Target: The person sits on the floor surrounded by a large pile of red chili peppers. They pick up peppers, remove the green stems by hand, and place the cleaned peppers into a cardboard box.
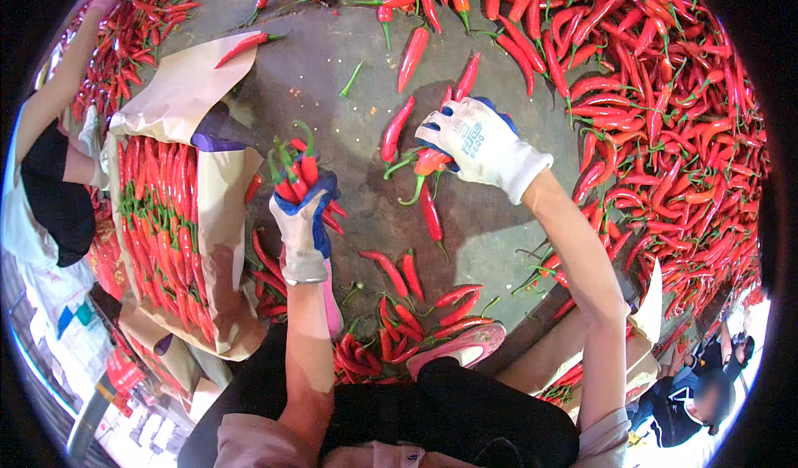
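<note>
My left hand (305,231), in a white knit glove with a blue coated palm, is closed around a small bunch of red chillies (299,184). Their green stems point up and away from me. Over the bare floor (349,137), my right hand (477,144), gloved the same way, is curled over a few red chillies (431,161), stems towards my left. Single chillies lie close by: one left of the right hand (397,130), one below it (430,212), another beyond it (413,59). The right fingertips are partly hidden beneath the glove.
A paper-lined carton (221,250) at left holds chillies in neat rows (161,231). A large chilli heap (667,156) covers the right side. Loose chillies (399,331) lie before me, near a pink shoe (458,349). Another person's arm (62,100) reaches in at far left; people (698,393) sit at lower right.
</note>
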